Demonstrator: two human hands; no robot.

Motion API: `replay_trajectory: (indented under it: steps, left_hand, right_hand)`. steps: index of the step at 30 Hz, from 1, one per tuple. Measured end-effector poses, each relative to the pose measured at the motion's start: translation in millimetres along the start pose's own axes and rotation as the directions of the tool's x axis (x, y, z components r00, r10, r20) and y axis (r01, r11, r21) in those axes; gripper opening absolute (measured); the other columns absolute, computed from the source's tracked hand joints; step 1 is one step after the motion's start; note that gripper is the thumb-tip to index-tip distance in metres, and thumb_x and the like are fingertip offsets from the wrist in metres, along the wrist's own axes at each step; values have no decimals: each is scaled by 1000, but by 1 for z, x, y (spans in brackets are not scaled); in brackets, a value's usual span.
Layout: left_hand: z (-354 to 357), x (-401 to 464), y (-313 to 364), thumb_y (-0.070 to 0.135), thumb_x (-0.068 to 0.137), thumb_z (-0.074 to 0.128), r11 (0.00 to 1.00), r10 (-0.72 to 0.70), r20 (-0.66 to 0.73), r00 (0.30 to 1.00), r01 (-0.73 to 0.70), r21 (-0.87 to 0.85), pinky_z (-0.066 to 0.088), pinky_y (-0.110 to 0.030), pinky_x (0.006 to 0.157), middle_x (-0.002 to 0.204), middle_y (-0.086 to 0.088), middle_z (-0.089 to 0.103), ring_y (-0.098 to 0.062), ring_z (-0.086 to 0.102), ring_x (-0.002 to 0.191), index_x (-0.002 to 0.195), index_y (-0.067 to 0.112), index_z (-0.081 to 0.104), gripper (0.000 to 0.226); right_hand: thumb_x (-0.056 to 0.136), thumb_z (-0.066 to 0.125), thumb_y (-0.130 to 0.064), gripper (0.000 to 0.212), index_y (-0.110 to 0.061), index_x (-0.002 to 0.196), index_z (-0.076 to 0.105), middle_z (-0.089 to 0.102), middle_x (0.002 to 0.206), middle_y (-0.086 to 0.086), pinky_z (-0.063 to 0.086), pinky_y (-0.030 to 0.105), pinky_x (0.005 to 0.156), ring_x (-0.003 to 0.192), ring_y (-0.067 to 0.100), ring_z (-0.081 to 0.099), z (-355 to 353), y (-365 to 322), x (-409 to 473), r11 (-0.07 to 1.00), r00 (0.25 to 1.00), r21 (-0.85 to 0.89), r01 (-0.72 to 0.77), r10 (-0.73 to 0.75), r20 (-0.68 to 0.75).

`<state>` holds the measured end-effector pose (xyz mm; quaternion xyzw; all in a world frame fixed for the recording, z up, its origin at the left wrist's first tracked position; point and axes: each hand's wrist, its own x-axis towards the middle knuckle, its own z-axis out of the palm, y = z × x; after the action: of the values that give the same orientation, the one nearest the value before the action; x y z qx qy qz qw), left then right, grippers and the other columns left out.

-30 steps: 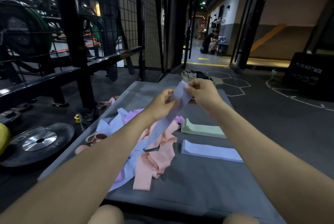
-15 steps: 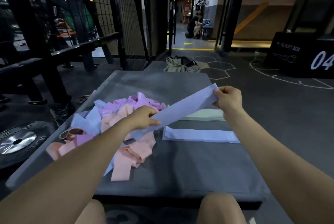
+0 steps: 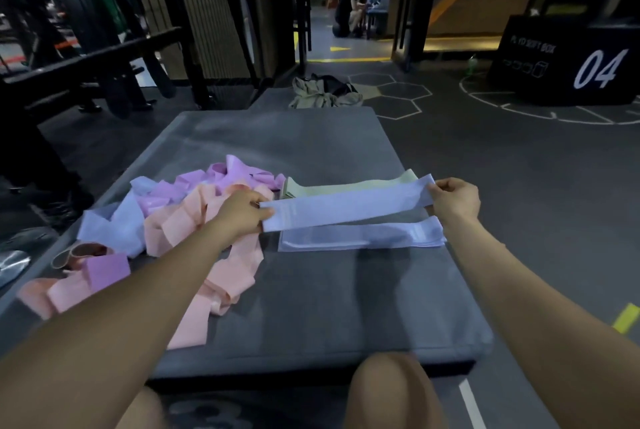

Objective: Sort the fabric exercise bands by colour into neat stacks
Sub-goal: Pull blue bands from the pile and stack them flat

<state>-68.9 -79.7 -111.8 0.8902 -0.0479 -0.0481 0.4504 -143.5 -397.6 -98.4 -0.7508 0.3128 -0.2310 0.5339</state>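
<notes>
Blue band (image 3: 346, 208) held taut, left hand (image 3: 242, 212) and right hand (image 3: 453, 201) each pinching one end. Long axis left-right, slightly skewed against blue stack (image 3: 362, 238) lying just below, nearer. Needs lowering, squaring onto stack.

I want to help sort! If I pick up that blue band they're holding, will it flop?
Probably yes. The blue band looks flat only because the left hand and right hand hold its ends apart. The loose pink bands lie crumpled, so it's likely soft and light. Held by one end, it would probably dangle.
</notes>
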Motion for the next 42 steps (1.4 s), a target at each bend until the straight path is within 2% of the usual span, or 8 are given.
replay_trajectory:
  steps: [4, 14, 18, 25, 28, 32, 37, 42]
  left_hand:
    - [25, 8, 5, 7, 75, 75, 997, -57, -114, 992, 51, -56, 56, -44, 80, 80, -4, 57, -25, 60, 82, 79, 7, 63, 12]
    - [54, 13, -3, 11, 75, 74, 983, -28, -107, 994, 47, 178, 41, -25, 70, 80, -6, 61, -21, 55, 75, 68, 16, 53, 24]
    - [57, 12, -4, 12, 75, 74, 965, 12, -119, 993, 19, 261, 43, -28, 75, 76, -2, 58, -20, 55, 78, 60, 23, 46, 33]
    - [64, 11, -10, 6, 73, 74, 966, 48, -123, 991, -15, 257, 37, -23, 66, 66, 2, 54, -20, 52, 71, 82, 11, 55, 22]
    - [63, 14, -15, 9, 71, 76, 951, 92, -119, 989, -52, 304, 42, -27, 71, 88, -9, 59, -22, 53, 76, 91, 9, 58, 27]
    - [61, 13, -8, 22, 76, 75, 888, 227, -73, 971, -176, 426, 44, -33, 90, 115, -9, 52, -24, 53, 105, 112, 11, 59, 42]
    - [77, 3, 22, 32, 76, 75, 756, 325, 305, 895, -440, 484, 39, -31, 99, 133, -2, 41, -20, 45, 121, 132, 18, 46, 65]
    - [102, 9, 33, 39, 77, 72, 655, 183, 494, 850, -480, 583, 28, -31, 109, 147, -1, 28, -20, 28, 136, 147, 17, 23, 88]
  right_hand:
    - [87, 57, -9, 14, -5, 93, 69, 63, 85, 10, 50, 34, 80, 82, 28, 59, -5, 25, 9, 994, 1000, -109, -10, 8, -18]
    - [86, 58, -13, 17, -10, 101, 67, 66, 106, 18, 48, 37, 81, 96, 36, 61, -5, 58, 17, 946, 999, -322, -42, 34, -30]
    - [88, 57, -14, 17, -8, 100, 66, 65, 105, 18, 44, 34, 74, 96, 37, 59, -3, 61, 17, 928, 1000, -372, -13, 6, -20]
    - [86, 53, -9, 16, -7, 98, 63, 63, 104, 17, 40, 29, 70, 92, 35, 57, 0, 68, 15, 885, 996, -460, 74, -84, -1]
    - [85, 57, -7, 20, -5, 105, 60, 55, 114, 17, 40, 35, 77, 106, 36, 49, 0, 70, 16, 821, 985, -546, 166, -169, 45]
    - [82, 65, -12, 42, -7, 123, 55, 47, 123, 16, 34, 34, 92, 113, 35, 38, 1, 64, 17, 662, 892, -599, 450, -368, 262]
    - [72, 78, -36, 75, -20, 137, 44, 39, 139, 3, 28, 32, 106, 127, 25, 32, 7, 55, 21, 502, 603, -422, 755, -279, 747]
    - [74, 76, -31, 78, -21, 141, 38, 39, 140, 2, 30, 30, 105, 128, 23, 34, -1, 50, 35, 409, 569, -483, 774, -117, 814]
